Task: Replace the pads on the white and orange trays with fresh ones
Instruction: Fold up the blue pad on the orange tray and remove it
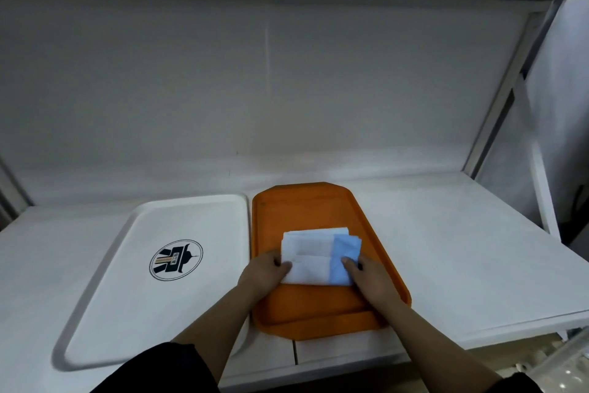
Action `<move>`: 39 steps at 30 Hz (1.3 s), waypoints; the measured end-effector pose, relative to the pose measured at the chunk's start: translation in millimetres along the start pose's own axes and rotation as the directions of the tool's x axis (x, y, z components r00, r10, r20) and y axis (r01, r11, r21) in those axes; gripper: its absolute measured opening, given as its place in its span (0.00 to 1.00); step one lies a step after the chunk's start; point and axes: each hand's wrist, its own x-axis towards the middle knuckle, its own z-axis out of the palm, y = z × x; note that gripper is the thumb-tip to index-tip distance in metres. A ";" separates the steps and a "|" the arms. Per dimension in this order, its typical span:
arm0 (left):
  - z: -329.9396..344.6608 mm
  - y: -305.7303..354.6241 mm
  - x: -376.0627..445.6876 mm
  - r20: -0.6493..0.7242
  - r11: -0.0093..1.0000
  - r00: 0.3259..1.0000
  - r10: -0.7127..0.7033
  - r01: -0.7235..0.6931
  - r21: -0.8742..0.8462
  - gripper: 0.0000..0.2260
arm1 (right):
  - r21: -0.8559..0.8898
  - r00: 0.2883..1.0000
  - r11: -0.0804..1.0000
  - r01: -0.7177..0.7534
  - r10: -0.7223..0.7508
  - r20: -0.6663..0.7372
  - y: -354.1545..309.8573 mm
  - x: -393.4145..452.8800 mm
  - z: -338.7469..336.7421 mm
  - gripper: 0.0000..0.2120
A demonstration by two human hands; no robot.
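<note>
Folded pad held over the orange tray, neither tray lined yet

Both hands pinch a folded white-and-blue pad (320, 257) lying on the orange tray (318, 208): left hand (264, 271) at its left edge, right hand (371, 278) at its blue end, thumbs on top. It is probably a fresh pad awaiting unfolding. The white tray (134, 313), just beside on the tabletop (462, 249), shows no pad.
</note>
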 end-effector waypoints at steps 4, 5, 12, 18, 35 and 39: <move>4.3 10.1 6.2 -0.110 0.992 0.994 -0.025 0.038 0.117 0.16 | -0.132 0.995 0.991 -0.005 -0.007 -0.095 -5.4 7.1 7.9 0.12; 5.7 12.3 8.1 -0.133 0.990 0.991 -0.030 0.048 0.133 0.16 | -0.160 0.993 0.987 -0.010 -0.009 -0.116 -5.6 10.4 9.2 0.12; 13.8 14.7 16.7 -0.174 0.969 0.983 -0.060 0.099 0.228 0.21 | -0.310 0.986 0.949 -0.056 0.003 -0.169 -2.9 20.4 20.4 0.18; 21.7 15.7 22.8 -0.121 0.812 0.981 0.153 -0.055 0.581 0.29 | -0.414 0.988 0.910 -0.041 -0.024 -0.151 -7.2 24.1 23.6 0.18; 44.5 -1.1 58.5 0.055 0.862 0.994 0.098 -0.113 0.494 0.36 | -0.446 0.990 0.894 -0.052 -0.012 -0.139 -7.0 32.6 27.3 0.20; 45.1 -1.8 56.4 0.030 0.895 0.995 0.097 -0.100 0.435 0.36 | -0.522 0.980 0.848 -0.092 -0.015 -0.197 -5.4 32.7 33.9 0.20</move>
